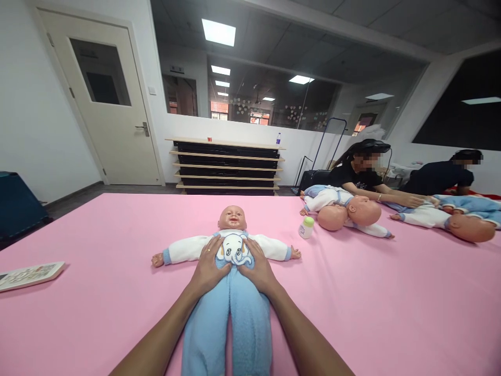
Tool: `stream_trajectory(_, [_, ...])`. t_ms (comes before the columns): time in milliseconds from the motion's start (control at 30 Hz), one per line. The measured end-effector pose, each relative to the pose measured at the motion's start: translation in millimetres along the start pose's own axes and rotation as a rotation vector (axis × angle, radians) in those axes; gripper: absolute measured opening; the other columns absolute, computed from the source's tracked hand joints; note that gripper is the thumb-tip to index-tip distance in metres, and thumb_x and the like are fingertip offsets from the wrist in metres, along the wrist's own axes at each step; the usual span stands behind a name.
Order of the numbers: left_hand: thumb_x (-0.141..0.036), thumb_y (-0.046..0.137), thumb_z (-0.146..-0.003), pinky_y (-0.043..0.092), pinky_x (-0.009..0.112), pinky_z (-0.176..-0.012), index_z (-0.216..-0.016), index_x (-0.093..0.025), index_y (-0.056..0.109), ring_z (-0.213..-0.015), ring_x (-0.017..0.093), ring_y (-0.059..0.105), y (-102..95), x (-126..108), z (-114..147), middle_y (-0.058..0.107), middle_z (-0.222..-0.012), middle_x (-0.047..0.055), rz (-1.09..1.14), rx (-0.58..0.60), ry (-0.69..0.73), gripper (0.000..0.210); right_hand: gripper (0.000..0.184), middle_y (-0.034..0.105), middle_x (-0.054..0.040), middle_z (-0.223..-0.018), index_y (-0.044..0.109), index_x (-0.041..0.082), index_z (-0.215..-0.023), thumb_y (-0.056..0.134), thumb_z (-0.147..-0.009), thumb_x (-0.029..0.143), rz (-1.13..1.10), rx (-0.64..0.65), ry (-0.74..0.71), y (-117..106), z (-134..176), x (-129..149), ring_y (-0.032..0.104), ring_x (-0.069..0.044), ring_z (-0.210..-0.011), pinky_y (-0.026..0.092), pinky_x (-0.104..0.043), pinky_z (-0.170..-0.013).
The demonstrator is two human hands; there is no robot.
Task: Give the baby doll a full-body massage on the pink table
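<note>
A baby doll (231, 218) lies on its back on the pink table cover (371, 303), head away from me and arms stretched out to both sides. It wears white sleeves and a fuzzy blue suit (250, 324) with an elephant face on the chest. My left hand (209, 266) rests on the left side of the doll's torso, fingers stretched toward its shoulder. On the opposite side of the torso lies my right hand (258, 263), also with fingers extended. Both thumbs point inward below the elephant patch, a small gap between them.
A small white jar (306, 228) with a green lid stands right of the doll. Beyond it, more dolls (362, 210) lie stacked. Two people (362, 169) sit at the right, one with hands on another doll. A flat white box or book (31, 275) lies at the left edge.
</note>
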State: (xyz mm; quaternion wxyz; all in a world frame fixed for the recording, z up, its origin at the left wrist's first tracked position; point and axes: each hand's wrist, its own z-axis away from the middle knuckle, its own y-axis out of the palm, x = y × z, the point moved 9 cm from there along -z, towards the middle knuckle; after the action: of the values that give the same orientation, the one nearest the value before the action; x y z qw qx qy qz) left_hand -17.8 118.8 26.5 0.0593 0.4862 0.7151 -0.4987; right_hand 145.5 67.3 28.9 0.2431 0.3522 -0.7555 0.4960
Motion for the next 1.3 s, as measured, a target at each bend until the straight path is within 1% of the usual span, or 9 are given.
stream_trajectory(233, [-0.028, 0.063, -0.075, 0.023, 0.053, -0.118, -0.143, -0.023, 0.039, -0.143, 0.029, 0.028, -1.3, 0, 1, 0.035, -0.152, 0.009, 0.005, -0.015, 0.024, 0.072, 0.079, 0.033, -0.0027, -0.154, 0.036, 0.027, -0.146, 0.063, -0.072, 0.023, 0.012, 0.004, -0.037, 1, 0, -1, 0.023, -0.025, -0.146, 0.016, -0.050, -0.121])
stream_trajectory(433, [-0.033, 0.062, -0.080, 0.025, 0.051, -0.118, -0.142, -0.023, 0.040, -0.142, 0.027, 0.029, -2.9, 1, 2, 0.036, -0.152, 0.009, 0.021, -0.014, 0.004, 0.067, 0.070, 0.032, -0.0033, -0.154, 0.035, 0.027, -0.147, 0.061, -0.081, 0.030, -0.004, 0.002, -0.033, -1, 2, -1, 0.022, -0.024, -0.146, 0.016, -0.051, -0.121])
stream_trajectory(667, [-0.039, 0.059, -0.085, 0.026, 0.051, -0.118, -0.142, -0.024, 0.041, -0.142, 0.025, 0.030, -3.3, 3, 3, 0.037, -0.151, 0.008, 0.050, -0.012, -0.019, 0.062, 0.061, 0.030, -0.0007, -0.155, 0.034, 0.031, -0.147, 0.054, -0.089, 0.040, -0.037, 0.021, -0.020, -2, 4, -2, 0.020, -0.022, -0.146, 0.014, -0.050, -0.121])
stream_trajectory(867, [-0.046, 0.052, -0.090, 0.025, 0.051, -0.118, -0.141, -0.026, 0.042, -0.142, 0.024, 0.031, -4.6, 4, 3, 0.038, -0.151, 0.007, 0.084, -0.033, -0.036, 0.055, 0.048, 0.035, 0.0015, -0.153, 0.046, 0.036, -0.139, 0.048, -0.093, 0.048, -0.084, -0.009, 0.015, -5, 3, -2, 0.025, -0.020, -0.145, 0.018, -0.049, -0.120])
stream_trajectory(967, [-0.047, 0.049, -0.092, 0.026, 0.050, -0.118, -0.139, -0.026, 0.045, -0.141, 0.023, 0.033, -5.7, 4, 3, 0.042, -0.149, 0.007, 0.093, -0.048, -0.048, 0.052, 0.045, 0.036, -0.0005, -0.152, 0.052, 0.035, -0.134, 0.048, -0.092, 0.050, -0.126, -0.032, 0.031, -5, 2, -6, 0.027, -0.021, -0.144, 0.020, -0.050, -0.119])
stream_trajectory(1067, [-0.048, 0.050, -0.091, 0.027, 0.049, -0.118, -0.138, -0.025, 0.047, -0.140, 0.022, 0.034, -6.2, 4, 2, 0.043, -0.148, 0.007, 0.088, -0.058, -0.047, 0.052, 0.044, 0.038, -0.0023, -0.151, 0.057, 0.033, -0.130, 0.049, -0.092, 0.051, -0.162, -0.050, 0.036, -4, 0, -10, 0.029, -0.022, -0.143, 0.022, -0.050, -0.119])
stream_trajectory(1300, [-0.048, 0.048, -0.093, 0.026, 0.047, -0.118, -0.138, -0.025, 0.047, -0.141, 0.021, 0.033, -6.6, 4, 2, 0.043, -0.148, 0.007, 0.093, -0.063, -0.053, 0.051, 0.041, 0.042, -0.0014, -0.149, 0.060, 0.031, -0.127, 0.043, -0.095, 0.050, -0.206, -0.062, 0.033, -7, 0, -5, 0.031, -0.019, -0.142, 0.021, -0.045, -0.120])
